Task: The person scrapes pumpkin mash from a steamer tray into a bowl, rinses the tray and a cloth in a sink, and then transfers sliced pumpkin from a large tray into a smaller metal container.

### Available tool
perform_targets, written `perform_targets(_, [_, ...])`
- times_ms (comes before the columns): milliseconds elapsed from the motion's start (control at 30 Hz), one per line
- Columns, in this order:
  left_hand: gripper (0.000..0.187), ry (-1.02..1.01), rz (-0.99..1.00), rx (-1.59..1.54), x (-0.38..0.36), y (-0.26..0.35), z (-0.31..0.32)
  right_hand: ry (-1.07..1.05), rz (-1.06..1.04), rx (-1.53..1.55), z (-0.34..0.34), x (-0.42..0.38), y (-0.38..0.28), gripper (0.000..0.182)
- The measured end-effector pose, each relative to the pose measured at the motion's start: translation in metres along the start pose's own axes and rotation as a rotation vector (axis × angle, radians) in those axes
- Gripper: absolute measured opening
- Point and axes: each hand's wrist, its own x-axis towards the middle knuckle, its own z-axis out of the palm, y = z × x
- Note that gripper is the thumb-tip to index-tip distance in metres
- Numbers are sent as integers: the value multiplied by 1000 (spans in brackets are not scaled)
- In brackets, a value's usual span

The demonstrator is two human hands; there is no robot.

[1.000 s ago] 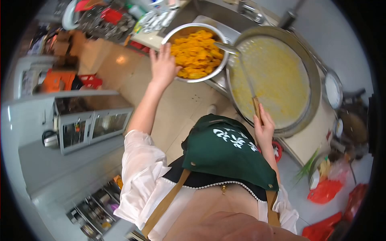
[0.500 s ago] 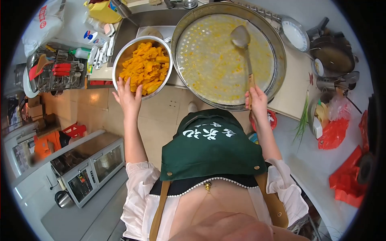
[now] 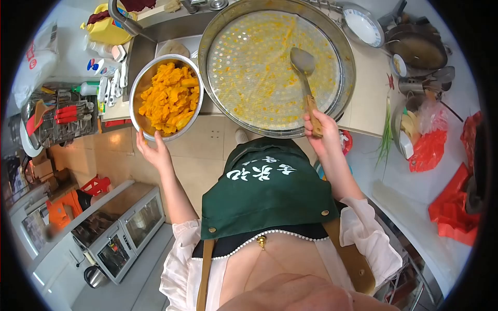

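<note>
My right hand (image 3: pixel 320 128) is wrapped round the wooden handle of a metal spatula (image 3: pixel 303 61), whose head rests over a large round steamer tray (image 3: pixel 259 88). Yellow-orange smears cover the tray's pale, perforated lining. To its left, a steel bowl (image 3: pixel 136 111) holds a heap of orange mashed or chunky food (image 3: pixel 168 98). My left hand (image 3: pixel 153 150) is at the bowl's lower rim, fingers apart; the fingertips meet or nearly meet the rim, and any part beneath it is hidden.
A sink (image 3: pixel 142 54) with a tap (image 3: pixel 124 22) lies behind the bowl. A dish rack (image 3: pixel 65 111) stands left. On the right are a white plate (image 3: pixel 363 26), a dark pan (image 3: pixel 417 49), green onions (image 3: pixel 385 136) and red bags (image 3: pixel 429 147).
My left hand has moved down from over the bowl's contents to its lower rim. My right hand has shifted the spatula's head a little lower over the tray. The whole view has shifted somewhat.
</note>
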Motion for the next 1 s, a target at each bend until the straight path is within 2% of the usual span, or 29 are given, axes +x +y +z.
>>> perform_targets(67, [46,25,-12,-35,-1,6,0,-55,64,148,-3,-17,-12,25])
perform_targets(200, [44,55,-52,-160,-2,35,8,-30,118,136,-5,-45,-38,29])
perform_targets(333, [42,61,28,-157,0,43,19,-57,151,125,-11,-52,-65,30])
perform_targets(600, [38,109,20,-217,3,62,16,93,49,153,-33,22,-92,27])
perform_targets(667, [38,122,43,-147,2,56,11,97,46,152,-41,45,-96,26])
perform_targets(867, [36,153,15,-89,-5,57,-1,-26,64,218,-42,67,-110,31])
perform_targets(1000, [35,156,23,-23,-8,56,-2,-103,109,200,-35,42,-104,32])
